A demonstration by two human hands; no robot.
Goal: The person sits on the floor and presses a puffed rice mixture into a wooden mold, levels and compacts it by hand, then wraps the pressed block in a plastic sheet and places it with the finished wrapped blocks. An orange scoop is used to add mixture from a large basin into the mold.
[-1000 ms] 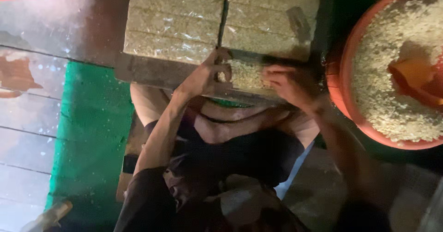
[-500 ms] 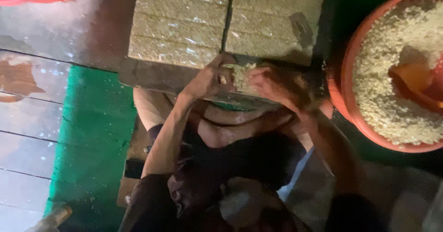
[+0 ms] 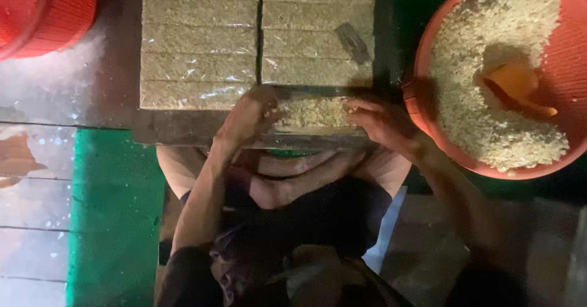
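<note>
A low dark wooden board (image 3: 183,137) is seen lying across the scene, w/ two columns of flat rectangular grain-filled clear plastic packets (image 3: 199,41) laid on it, side by side and touching. The left column holds more rows than the right.

At the near end of the right column, one grain-filled clear plastic packet (image 3: 312,113) is held betw. both hands. The left hand (image 3: 247,114) is pressed on the packet's left end, fingers curled down over it; the right hand (image 3: 382,120) is set at the packet's right end, fingers bent onto its edge. Both hands are closed against the packet, one per end. Whether the packet is sealed cannot be told.

Right of the board, a large round orange plastic basin (image 3: 559,56) is seen, filled w/ loose pale grain (image 3: 477,99). An orange plastic scoop (image 3: 516,84) is lying in the grain, partly sunk in a hollow. The basin's rim is just beside the right hand.

At far left, part of a red ribbed plastic tub (image 3: 46,10) is visible. A green mat (image 3: 113,215) is laid near left, beside the person's folded legs.
</note>
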